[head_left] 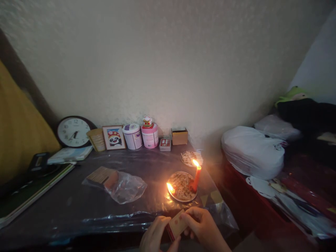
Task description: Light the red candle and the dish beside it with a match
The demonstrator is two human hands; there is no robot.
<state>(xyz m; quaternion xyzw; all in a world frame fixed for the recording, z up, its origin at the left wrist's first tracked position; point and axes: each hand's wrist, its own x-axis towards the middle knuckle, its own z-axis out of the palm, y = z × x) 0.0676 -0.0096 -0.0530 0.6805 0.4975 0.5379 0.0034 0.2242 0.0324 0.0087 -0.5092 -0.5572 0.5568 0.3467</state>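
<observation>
At the bottom centre of the frame, the left hand (154, 234) and right hand (203, 227) both grasped a matchbox (177, 225) in their fingers. Just above, a lit red candle (196, 177) stood on a match-strewn plate (182, 186); its flame could ignite them or the nearby plastic bag (123, 187).

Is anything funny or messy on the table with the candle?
Yes. On the plate beside the red candle, a second small flame burns at the rim with no candle under it. The plate is littered with what look like matchsticks.
</observation>
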